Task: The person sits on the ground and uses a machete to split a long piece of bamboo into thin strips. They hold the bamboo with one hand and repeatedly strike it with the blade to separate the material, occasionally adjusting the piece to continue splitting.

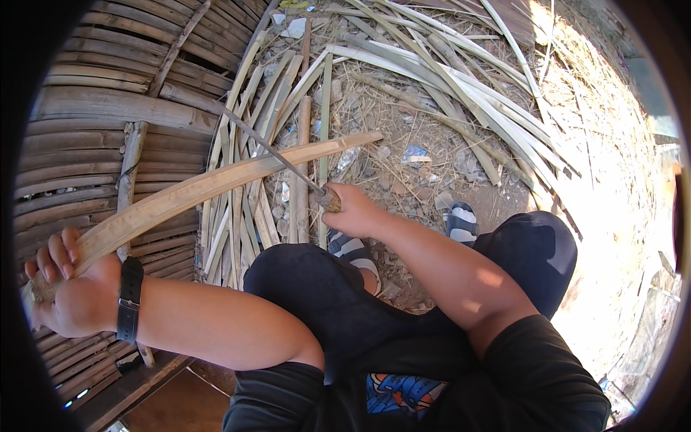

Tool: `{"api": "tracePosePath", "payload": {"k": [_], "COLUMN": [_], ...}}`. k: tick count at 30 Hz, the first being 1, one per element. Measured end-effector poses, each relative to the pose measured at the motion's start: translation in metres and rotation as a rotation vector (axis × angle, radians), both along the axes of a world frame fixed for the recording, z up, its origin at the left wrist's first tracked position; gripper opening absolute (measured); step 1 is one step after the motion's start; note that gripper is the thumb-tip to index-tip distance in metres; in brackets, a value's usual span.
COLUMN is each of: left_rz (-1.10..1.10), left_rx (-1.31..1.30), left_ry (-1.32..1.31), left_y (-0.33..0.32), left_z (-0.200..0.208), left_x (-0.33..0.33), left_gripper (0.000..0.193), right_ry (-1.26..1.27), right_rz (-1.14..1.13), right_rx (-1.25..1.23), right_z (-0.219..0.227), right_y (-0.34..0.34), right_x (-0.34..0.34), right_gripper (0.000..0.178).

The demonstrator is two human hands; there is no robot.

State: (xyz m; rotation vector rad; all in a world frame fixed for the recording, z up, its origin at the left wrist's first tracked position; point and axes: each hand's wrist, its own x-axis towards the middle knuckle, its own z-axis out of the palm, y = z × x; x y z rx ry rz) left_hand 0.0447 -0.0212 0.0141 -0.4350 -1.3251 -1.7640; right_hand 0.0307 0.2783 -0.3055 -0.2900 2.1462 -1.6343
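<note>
A long split bamboo strip [194,189] slants from the lower left up to the middle, its pale side facing up. Around its near end are the fingers of my left hand [75,284], closed, with a black watch [129,301] on that wrist. My right hand [354,210] grips the wooden handle of a machete [253,135] above my knee. Its narrow dark blade points up and left and crosses over the strip towards its far end. Whether the edge touches the bamboo I cannot tell.
A bamboo-slat wall [86,144] rises close on the left. Many split bamboo strips [468,83] lie across the littered dirt ground ahead, and a second bundle [245,209] lies beside the wall. My sandalled foot [353,252] is just below the machete handle. Bright sunlight washes out the right side.
</note>
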Motion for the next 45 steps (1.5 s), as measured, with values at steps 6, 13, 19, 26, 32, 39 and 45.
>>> {"api": "tracePosePath", "payload": {"k": [6, 13, 19, 26, 32, 39, 45], "left_rz": [-0.034, -0.011, -0.034, -0.039, -0.052, -0.034, 0.012], "left_rx": [0.022, -0.011, 0.024, 0.035, 0.016, 0.006, 0.007], "left_ry": [0.017, -0.007, 0.008, -0.008, 0.031, 0.017, 0.012], "left_y": [-0.017, -0.006, -0.013, 0.005, 0.002, -0.007, 0.006], "left_z": [-0.007, 0.002, -0.005, 0.005, -0.001, -0.001, -0.002], "left_x": [0.000, -0.001, 0.004, -0.001, 0.001, -0.002, -0.001], "left_gripper": [0.050, 0.049, 0.050, 0.036, 0.041, 0.045, 0.051], "right_ry": [-0.455, 0.017, -0.305, -0.049, -0.188, -0.058, 0.022], "right_rz": [-0.136, 0.161, -0.100, 0.061, -0.025, 0.030, 0.027], "right_rx": [0.051, -0.106, 0.052, -0.146, 0.021, -0.022, -0.068], "right_z": [-0.037, 0.040, -0.014, 0.041, -0.002, 0.031, 0.028], "right_y": [0.043, -0.005, 0.026, -0.005, 0.011, 0.008, -0.007], "right_x": [-0.009, -0.010, -0.005, -0.002, -0.005, -0.003, 0.000], "right_gripper": [0.043, 0.041, 0.038, 0.034, 0.041, 0.043, 0.037]}}
